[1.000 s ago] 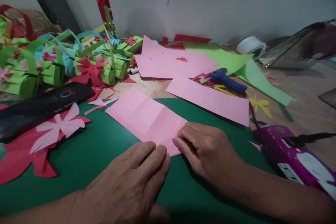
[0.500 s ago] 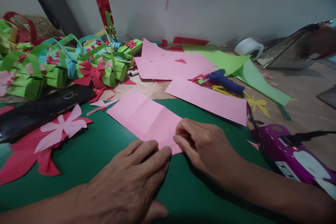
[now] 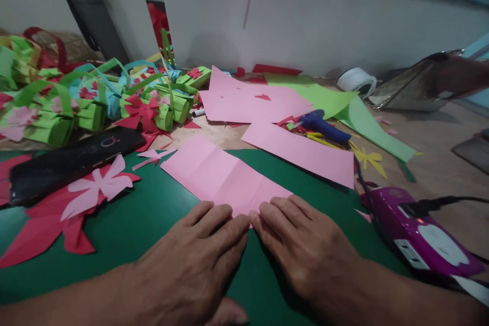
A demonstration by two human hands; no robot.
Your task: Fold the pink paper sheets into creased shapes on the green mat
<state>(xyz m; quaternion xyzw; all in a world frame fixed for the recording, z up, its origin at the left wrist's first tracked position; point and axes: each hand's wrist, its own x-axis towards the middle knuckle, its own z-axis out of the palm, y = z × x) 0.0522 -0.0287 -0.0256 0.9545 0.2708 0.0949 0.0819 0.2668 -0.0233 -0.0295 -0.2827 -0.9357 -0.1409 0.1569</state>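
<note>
A pink paper strip (image 3: pixel 225 170) with several crosswise creases lies slantwise on the green mat (image 3: pixel 153 234). My left hand (image 3: pixel 198 254) rests palm down, its fingertips on the paper's near edge and its thumb stretched out on the mat. Beside it my right hand (image 3: pixel 305 244) lies with its fingers extended over the right part of the same edge, pressing the paper down. Both hands' fingertips nearly meet in the middle. The part of the near edge beneath the fingers is hidden.
Left are a black phone (image 3: pixel 76 158), red and pink paper flowers (image 3: pixel 97 186) and green paper baskets (image 3: pixel 53 119). Behind lie pink sheets (image 3: pixel 255 99), another pink strip (image 3: pixel 305 155) and a blue glue gun (image 3: pixel 324 127). A purple power strip (image 3: pixel 424 234) with a cord stands right.
My right hand has gone from pinching the paper's right edge to lying with extended fingers along the near edge. My left hand stays nearly in place. The view has shifted slightly.
</note>
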